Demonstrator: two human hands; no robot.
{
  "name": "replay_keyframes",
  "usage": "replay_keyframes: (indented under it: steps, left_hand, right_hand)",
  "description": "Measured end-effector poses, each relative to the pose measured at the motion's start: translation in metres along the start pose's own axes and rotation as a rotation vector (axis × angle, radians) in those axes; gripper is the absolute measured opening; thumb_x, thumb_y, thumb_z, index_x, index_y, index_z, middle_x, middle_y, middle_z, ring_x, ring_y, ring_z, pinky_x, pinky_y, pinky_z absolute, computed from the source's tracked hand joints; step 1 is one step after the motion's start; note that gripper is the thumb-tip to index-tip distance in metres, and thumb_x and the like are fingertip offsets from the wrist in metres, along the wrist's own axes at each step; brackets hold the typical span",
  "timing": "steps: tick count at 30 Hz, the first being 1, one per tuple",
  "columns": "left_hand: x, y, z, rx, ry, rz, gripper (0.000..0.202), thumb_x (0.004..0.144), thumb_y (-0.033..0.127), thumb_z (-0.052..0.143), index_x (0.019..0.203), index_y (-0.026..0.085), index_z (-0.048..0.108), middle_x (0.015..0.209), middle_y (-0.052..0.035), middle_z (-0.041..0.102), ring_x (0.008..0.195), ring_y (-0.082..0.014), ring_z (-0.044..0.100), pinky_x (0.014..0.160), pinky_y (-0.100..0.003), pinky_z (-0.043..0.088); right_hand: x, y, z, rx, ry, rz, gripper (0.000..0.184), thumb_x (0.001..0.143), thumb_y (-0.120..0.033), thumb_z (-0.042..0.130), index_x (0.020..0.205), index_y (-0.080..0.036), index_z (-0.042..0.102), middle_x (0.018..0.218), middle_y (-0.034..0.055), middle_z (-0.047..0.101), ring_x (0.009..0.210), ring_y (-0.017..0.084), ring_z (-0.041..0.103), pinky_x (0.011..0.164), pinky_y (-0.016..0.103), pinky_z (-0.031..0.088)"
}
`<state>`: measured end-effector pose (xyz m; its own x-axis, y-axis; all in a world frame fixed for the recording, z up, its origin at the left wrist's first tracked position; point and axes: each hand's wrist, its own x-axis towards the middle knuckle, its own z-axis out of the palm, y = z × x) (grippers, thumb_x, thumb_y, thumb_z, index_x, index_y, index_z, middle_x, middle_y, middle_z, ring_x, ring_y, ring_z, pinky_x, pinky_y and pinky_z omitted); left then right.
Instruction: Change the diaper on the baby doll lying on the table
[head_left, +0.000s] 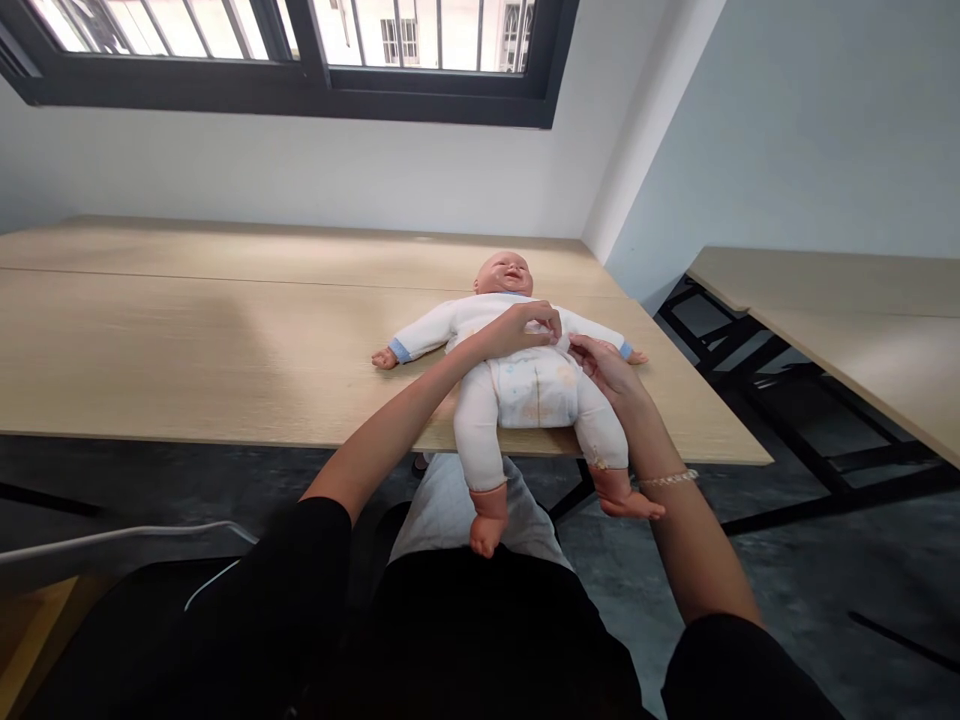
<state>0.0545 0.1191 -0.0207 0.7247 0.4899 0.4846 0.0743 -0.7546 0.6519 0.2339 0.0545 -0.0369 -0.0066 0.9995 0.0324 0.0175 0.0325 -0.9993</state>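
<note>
A baby doll (pixel 491 310) in a white suit with blue cuffs lies on its back at the table's front edge, its legs hanging over. Around its hips, over the suit, is a white printed diaper (pixel 536 393). My left hand (pixel 525 328) rests on the doll's belly just above the diaper, its fingers curled together; what is between them is hidden. At the diaper's right upper corner, my right hand (pixel 602 366) pinches the white edge with thumb and fingertips. Both hands are close together, a small gap apart.
The light wooden table (pixel 150 350) stretches far to the left. To the right, past a gap, stands another table (pixel 862 310) with black folding legs (pixel 795 430). A barred window (pixel 420 45) is in the wall behind. A pale cable (pixel 150 532) runs at lower left.
</note>
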Motion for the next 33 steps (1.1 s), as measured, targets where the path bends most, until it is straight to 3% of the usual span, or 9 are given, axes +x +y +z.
replay_keyframes:
  steps: [4,8,12,18,23,33]
  left_hand:
    - [0.000,0.003,0.001,0.036,0.016,-0.078,0.025,0.089,0.044,0.057,0.089,0.019,0.063,0.097,-0.0061,0.069,0.097,-0.0208,0.062,0.091,-0.036,0.047]
    - [0.001,0.003,0.002,0.084,0.008,-0.113,0.039,0.089,0.057,0.058,0.085,0.019,0.061,0.089,-0.0044,0.066,0.085,-0.0187,0.058,0.079,-0.033,0.045]
    - [0.001,0.002,0.003,0.120,0.011,-0.152,0.042,0.089,0.060,0.057,0.082,0.019,0.060,0.085,-0.0035,0.065,0.081,-0.0179,0.056,0.076,-0.032,0.043]
    - [0.000,-0.002,0.003,0.075,0.025,-0.103,0.035,0.087,0.054,0.058,0.084,0.019,0.060,0.086,-0.0038,0.065,0.082,-0.0180,0.056,0.078,-0.034,0.044]
    - [-0.001,-0.004,0.002,0.060,0.000,-0.106,0.032,0.088,0.051,0.057,0.084,0.019,0.062,0.089,-0.0047,0.067,0.083,-0.0184,0.057,0.080,-0.035,0.045]
    - [-0.001,0.000,0.003,0.065,0.046,-0.121,0.017,0.085,0.034,0.057,0.080,0.018,0.059,0.083,-0.0030,0.064,0.079,-0.0163,0.055,0.076,-0.032,0.043]
  right_hand:
    - [0.001,0.005,-0.002,0.114,0.020,0.032,0.033,0.058,-0.045,0.077,0.075,-0.026,0.057,0.086,0.0042,0.074,0.097,0.027,0.069,0.093,0.037,0.058]
    - [0.004,0.013,-0.006,0.137,0.042,-0.003,0.032,0.064,-0.047,0.077,0.079,-0.024,0.061,0.080,0.0019,0.071,0.096,0.025,0.070,0.087,0.034,0.059]
    - [0.005,0.017,-0.007,0.171,0.011,-0.039,0.034,0.064,-0.046,0.082,0.083,-0.024,0.066,0.085,0.0021,0.073,0.090,0.023,0.070,0.079,0.031,0.058]
    - [0.004,0.016,-0.007,0.182,0.031,-0.015,0.032,0.063,-0.043,0.084,0.083,-0.023,0.067,0.082,0.0007,0.070,0.078,0.017,0.066,0.074,0.027,0.057]
    - [0.006,0.020,-0.010,0.181,0.053,-0.034,0.031,0.069,-0.044,0.080,0.083,-0.024,0.062,0.084,0.0026,0.071,0.080,0.019,0.069,0.076,0.028,0.060]
    - [0.003,0.012,-0.004,0.429,0.149,0.046,0.010,0.081,-0.020,0.074,0.079,-0.019,0.064,0.075,0.0009,0.071,0.061,0.009,0.064,0.056,0.014,0.056]
